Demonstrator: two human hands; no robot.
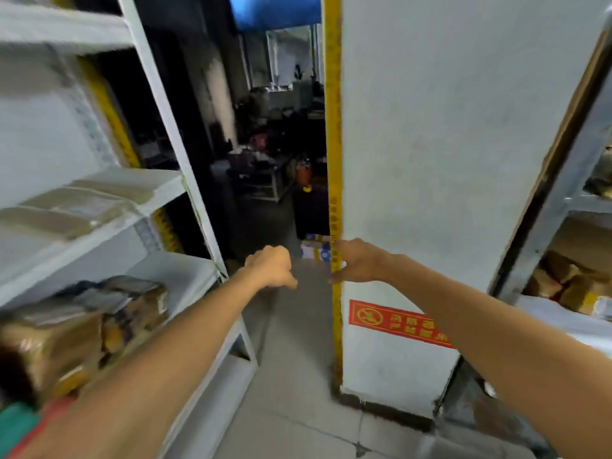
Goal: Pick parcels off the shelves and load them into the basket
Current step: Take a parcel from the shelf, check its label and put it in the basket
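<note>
**Bare hands between the racks, parcels off to each side**

Both forearms reach forward from the near edge. The left hand (271,266) is curled into a loose fist round nothing visible. The right hand (359,261) hangs at the yellow-edged pillar (430,160) with its fingers turned away, so I cannot tell whether they are spread or closed.

Taped brown parcels (82,326) lie on the near left shelf (185,270), below and left of the left forearm and well apart from both hands. More boxes (563,283) sit in the right rack (539,233). They look like stiff card under slick tape, probably light, and best taken across the ends with fingers underneath. No basket shows.
</note>
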